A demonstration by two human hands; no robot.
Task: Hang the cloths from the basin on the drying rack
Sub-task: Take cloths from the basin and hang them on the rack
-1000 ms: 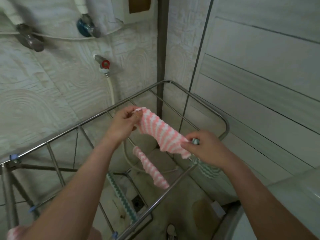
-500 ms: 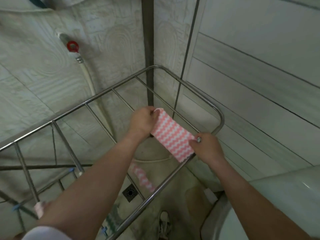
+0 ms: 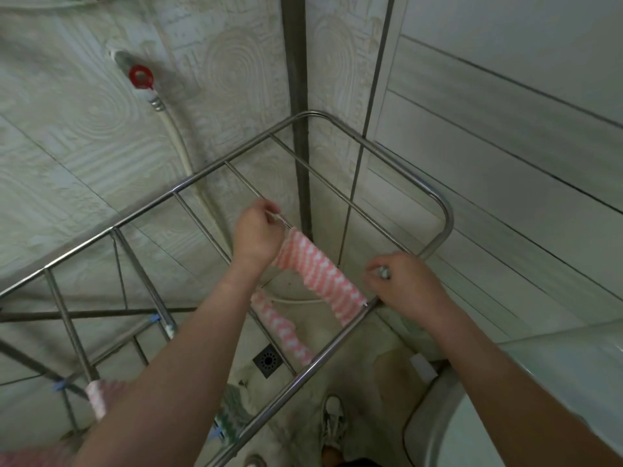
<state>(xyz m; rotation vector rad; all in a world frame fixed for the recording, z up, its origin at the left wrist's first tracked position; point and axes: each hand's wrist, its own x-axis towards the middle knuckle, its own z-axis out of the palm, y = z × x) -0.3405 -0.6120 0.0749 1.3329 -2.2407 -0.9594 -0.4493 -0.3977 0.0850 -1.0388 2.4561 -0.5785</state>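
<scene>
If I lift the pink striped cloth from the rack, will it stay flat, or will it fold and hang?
Probably floppy: the pink cloth drapes over the rack rod and its lower part hangs limp. It looks thin, so it is likely light; the left hand holds it by a fingertip pinch alone.

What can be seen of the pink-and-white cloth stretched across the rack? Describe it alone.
The pink-and-white cloth is a narrow zigzag-striped strip of soft-looking fabric. It spans the drying rack slantwise, near end over the front rail. The left hand pinches its far corner; whether the right hand touches it is unclear.
</scene>
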